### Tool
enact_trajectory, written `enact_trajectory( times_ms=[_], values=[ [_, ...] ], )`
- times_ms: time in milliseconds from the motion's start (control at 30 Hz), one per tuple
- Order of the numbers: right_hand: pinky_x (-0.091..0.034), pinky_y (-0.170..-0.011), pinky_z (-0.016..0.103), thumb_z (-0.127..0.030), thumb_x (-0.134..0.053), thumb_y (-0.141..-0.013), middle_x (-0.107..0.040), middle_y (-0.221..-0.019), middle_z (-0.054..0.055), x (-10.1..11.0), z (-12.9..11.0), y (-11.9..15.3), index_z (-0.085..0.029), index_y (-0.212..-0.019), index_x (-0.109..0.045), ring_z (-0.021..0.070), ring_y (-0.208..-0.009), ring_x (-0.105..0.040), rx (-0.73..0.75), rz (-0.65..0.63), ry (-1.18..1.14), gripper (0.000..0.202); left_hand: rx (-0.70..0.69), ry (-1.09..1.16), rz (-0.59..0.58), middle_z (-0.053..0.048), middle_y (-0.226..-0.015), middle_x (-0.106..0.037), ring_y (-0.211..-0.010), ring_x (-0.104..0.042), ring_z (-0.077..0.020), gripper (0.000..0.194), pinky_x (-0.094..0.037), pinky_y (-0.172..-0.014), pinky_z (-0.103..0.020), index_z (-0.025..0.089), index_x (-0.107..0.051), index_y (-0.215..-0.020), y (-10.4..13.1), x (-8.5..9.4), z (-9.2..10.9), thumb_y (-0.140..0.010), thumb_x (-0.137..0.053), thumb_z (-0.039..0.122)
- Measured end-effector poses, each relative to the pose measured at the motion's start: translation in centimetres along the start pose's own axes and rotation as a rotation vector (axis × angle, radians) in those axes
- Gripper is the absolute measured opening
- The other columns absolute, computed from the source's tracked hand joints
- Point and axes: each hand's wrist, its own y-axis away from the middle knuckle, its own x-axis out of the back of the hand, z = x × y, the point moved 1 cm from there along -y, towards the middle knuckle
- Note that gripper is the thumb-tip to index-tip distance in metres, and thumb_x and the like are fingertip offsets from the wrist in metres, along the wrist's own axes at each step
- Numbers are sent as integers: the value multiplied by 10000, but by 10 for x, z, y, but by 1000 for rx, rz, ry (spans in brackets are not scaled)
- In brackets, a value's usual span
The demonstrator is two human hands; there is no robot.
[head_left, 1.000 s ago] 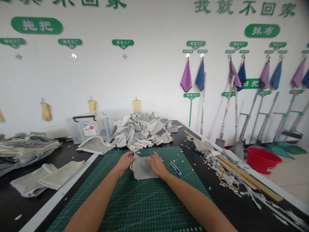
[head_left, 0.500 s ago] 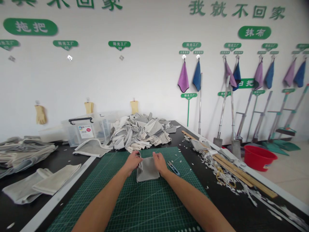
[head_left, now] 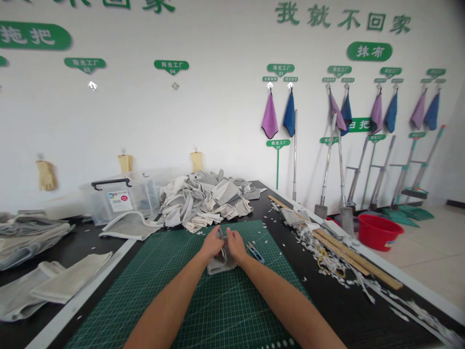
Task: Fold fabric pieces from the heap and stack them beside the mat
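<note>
Near the far edge of the green cutting mat (head_left: 170, 257), your left hand (head_left: 212, 245) and right hand (head_left: 236, 247), fingers closed, pinch the folded grey cloth (head_left: 221, 265) between them, its body extending toward the near edge.

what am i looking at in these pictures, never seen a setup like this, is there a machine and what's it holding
There is no machine here: these are a person's bare hands, and every picture comes from one camera worn on their head, looking forward and down. The left hand and right hand hold a grey cloth between them, above a green gridded cutting mat. Blue-handled thread snips lie beside the right hand. On the black table, beyond the mat, are a heap of grey cloth pieces and a clear plastic box; to the right lie wooden strips and white scraps.
</note>
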Motion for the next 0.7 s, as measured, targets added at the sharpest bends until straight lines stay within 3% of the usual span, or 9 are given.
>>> enact_trajectory(
  times_ms=[233, 400, 533, 700],
  values=[
    [-381, -761, 273, -640, -164, -835, -620, -906, 125, 2, -4, 2, -124, -822, -582, 217, -884, -539, 14, 19, -13, 664, 23, -10, -2, -3, -647, -616, -361, -463, -93, 784, -355, -386, -196, 177, -198, -1391, -6, -11, -3, -671, -508, 136],
    [-387, -743, 280, -612, -96, -854, -620, -879, 119, 3, -5, 3, -136, -797, -578, 209, -843, -537, 17, 29, -33, 680, -2, -12, 18, -6, -644, -624, -429, -527, -117, 756, -373, -408, -201, 180, -202, -1396, -5, -15, 1, -701, -501, 165],
    [-390, -699, 279, -616, -94, -849, -615, -806, 101, 3, -4, 2, -150, -745, -566, 203, -781, -539, 7, 33, -57, 672, -68, -40, 118, -31, -735, -633, -504, -538, -97, 576, -381, -454, -188, 160, -372, -1326, -8, -5, 8, -759, -467, 206],
    [-383, -676, 268, -621, -142, -843, -613, -786, 81, 3, -5, 2, -156, -751, -565, 191, -750, -543, -10, 41, -91, 635, -90, -149, 222, -66, -883, -657, -653, -592, -135, 391, -422, -559, -218, 154, -558, -1146, -15, 20, 4, -787, -421, 229]
  ],
)
